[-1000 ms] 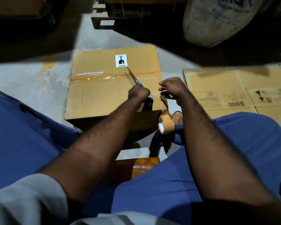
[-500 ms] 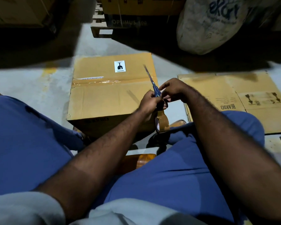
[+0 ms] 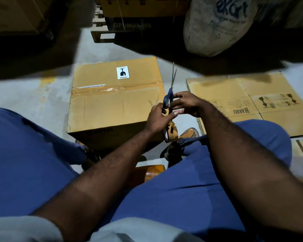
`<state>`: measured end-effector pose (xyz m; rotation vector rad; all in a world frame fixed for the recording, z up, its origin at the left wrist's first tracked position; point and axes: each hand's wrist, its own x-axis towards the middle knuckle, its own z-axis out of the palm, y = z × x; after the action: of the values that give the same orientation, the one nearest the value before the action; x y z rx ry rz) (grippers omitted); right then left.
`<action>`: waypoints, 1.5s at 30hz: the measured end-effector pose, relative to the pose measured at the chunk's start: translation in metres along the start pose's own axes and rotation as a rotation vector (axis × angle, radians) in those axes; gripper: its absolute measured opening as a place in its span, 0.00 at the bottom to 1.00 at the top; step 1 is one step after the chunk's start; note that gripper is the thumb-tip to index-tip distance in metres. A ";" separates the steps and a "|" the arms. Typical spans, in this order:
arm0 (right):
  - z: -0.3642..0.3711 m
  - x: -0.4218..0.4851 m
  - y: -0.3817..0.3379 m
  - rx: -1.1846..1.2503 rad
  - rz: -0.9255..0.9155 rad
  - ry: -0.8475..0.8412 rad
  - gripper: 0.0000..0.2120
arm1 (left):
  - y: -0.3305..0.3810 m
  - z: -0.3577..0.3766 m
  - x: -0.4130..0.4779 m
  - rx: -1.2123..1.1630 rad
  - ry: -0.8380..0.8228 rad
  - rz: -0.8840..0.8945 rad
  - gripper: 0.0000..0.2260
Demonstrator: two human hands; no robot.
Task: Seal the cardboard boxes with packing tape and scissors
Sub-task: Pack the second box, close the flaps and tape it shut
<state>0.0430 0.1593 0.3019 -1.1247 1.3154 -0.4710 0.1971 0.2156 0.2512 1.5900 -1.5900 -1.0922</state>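
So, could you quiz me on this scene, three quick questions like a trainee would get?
1. True or false: the blue-handled scissors point their blades down at the floor.
2. The white fragile sticker is on: A) the closed brown cardboard box; B) the flattened cardboard sheet; C) the white sack.
3. Fill in: the brown tape roll hangs just ___ the left hand and right hand.
Key: 1 false; 2 A; 3 below.

Just 1 view here, from a wide-angle camera on the seated person's head, tilted forward and steeply down. It sits close above the blue-trousered thighs [image 3: 182, 198] and forearms [image 3: 112, 172], facing the cardboard box [image 3: 112, 105] on the floor [image 3: 33, 98] just ahead.
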 end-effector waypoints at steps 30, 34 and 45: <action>-0.097 0.005 0.047 -1.044 0.385 -0.373 0.21 | -0.033 0.082 -0.016 -0.437 0.234 -0.561 0.21; -0.105 0.010 0.027 -1.036 0.351 -0.403 0.20 | -0.042 0.084 -0.012 -0.502 0.171 -0.593 0.19; -0.147 0.026 0.044 -0.793 0.560 -0.553 0.65 | -0.050 0.068 -0.011 -0.720 -0.006 -0.635 0.16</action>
<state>-0.0983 0.1015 0.2713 -1.3066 1.2538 0.7947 0.1613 0.2383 0.1774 1.5703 -0.5372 -1.7389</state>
